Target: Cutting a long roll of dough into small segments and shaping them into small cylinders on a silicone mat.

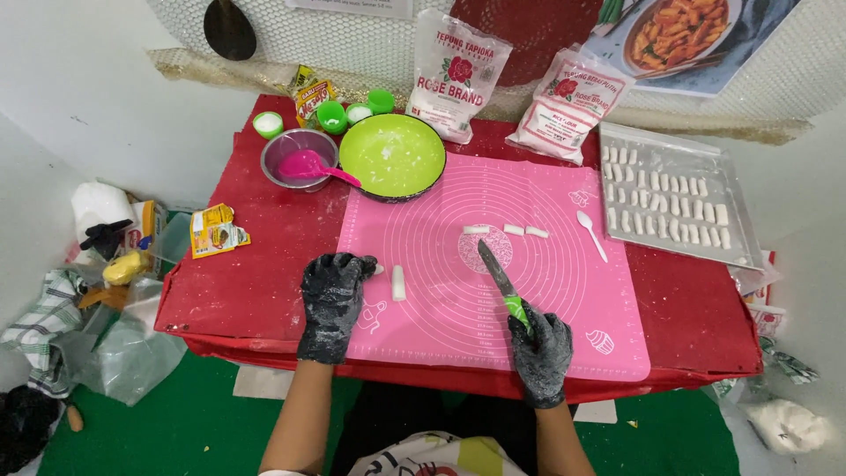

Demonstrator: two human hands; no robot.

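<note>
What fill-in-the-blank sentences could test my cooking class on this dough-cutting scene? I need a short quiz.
1. The right hand holds a knife with a ____ handle.
2. The left hand rests at the left edge of the ____ baking mat.
3. Rows of cut dough pieces fill the ____ at the table's right.
4. The pink spoon lies in the ____ bowl.

Missing words: green; pink; tray; metal
</note>
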